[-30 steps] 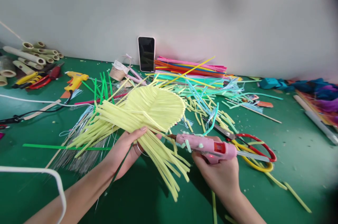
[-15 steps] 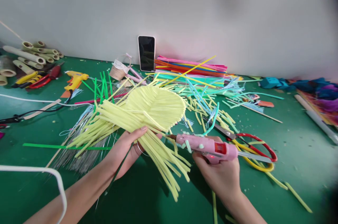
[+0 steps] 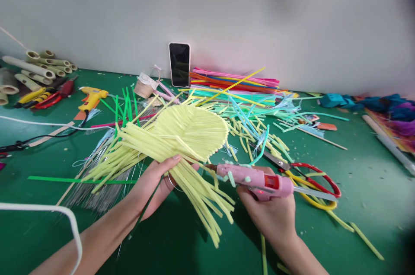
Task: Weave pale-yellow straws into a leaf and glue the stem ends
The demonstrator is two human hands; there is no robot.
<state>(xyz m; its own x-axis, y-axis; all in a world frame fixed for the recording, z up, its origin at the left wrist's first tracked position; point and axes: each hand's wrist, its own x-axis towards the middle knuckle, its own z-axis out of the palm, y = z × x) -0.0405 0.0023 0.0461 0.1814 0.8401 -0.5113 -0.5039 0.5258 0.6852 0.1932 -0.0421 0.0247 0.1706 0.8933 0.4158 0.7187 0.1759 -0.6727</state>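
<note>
A pale yellow leaf made of pipe cleaners [image 3: 193, 130] is in the middle of the head view, its loose stems crossing and fanning out below. My left hand [image 3: 160, 184] is closed around the gathered stems, thumb on top; a thin dark green wire runs down from the grip. My right hand [image 3: 270, 210] is wrapped round the handle of a pink hot glue gun [image 3: 246, 176] with a clear glue stick in its back. The nozzle points left and lies close by the stems, near my left fingertips. Whether it touches them I cannot tell.
Scissors [image 3: 311, 180] with red and yellow handles lie behind the glue gun. Coloured pipe cleaners [image 3: 233, 79] and a phone [image 3: 180, 65] are by the wall. To the left are a yellow glue gun [image 3: 92, 98], pliers [image 3: 61, 93], bamboo tubes [image 3: 39, 69] and thin wires [image 3: 94, 193].
Almost nothing differs. The glue gun and my right hand have shifted very slightly to the right; my left hand keeps its grip on the leaf stems.
</note>
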